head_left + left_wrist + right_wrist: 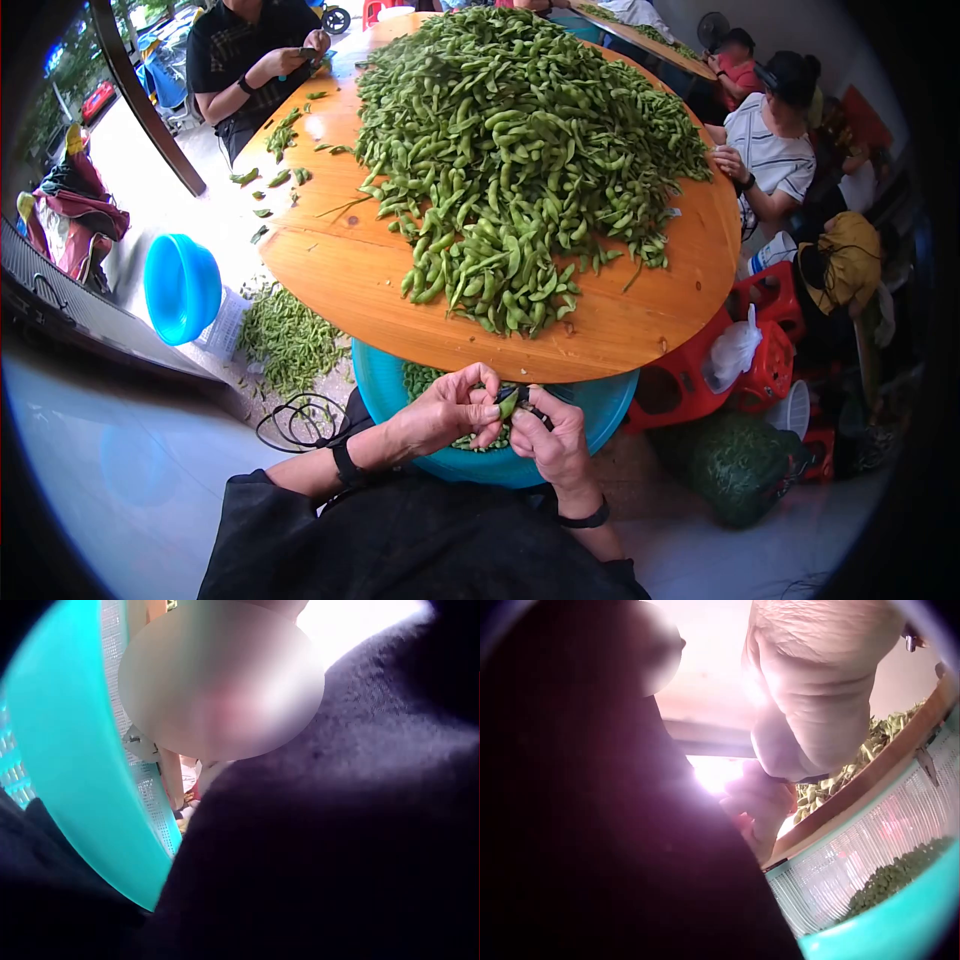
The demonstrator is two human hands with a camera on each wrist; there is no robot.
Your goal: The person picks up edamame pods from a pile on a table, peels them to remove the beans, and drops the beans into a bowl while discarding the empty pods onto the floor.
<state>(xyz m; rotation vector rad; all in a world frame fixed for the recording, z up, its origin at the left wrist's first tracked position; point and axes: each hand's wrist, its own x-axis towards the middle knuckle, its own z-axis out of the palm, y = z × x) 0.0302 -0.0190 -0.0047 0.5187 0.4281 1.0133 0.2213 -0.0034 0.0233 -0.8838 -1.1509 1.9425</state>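
Over the turquoise basin [612, 415], both hands meet at one green soybean pod [508, 404]. My left hand [448, 412] pinches the pod between thumb and fingers. The fingers of my right hand [552, 436] are curled round a small black tool [516, 393] that lies against the pod; its kind cannot be made out. Shelled green beans [900, 874] lie in the basin below. In the right wrist view the right hand [817, 690] shows large near the table edge. A dark sleeve and the basin [64, 742] fill much of the left wrist view, where the hand is hidden.
A big heap of pods [540, 160] covers much of the wooden table [340, 270] ahead. More pods [290, 335] lie on the floor at left, near a blue tub [182, 290]. Red stools [670, 380] and a filled green net bag [745, 465] stand right. Other people sit around.
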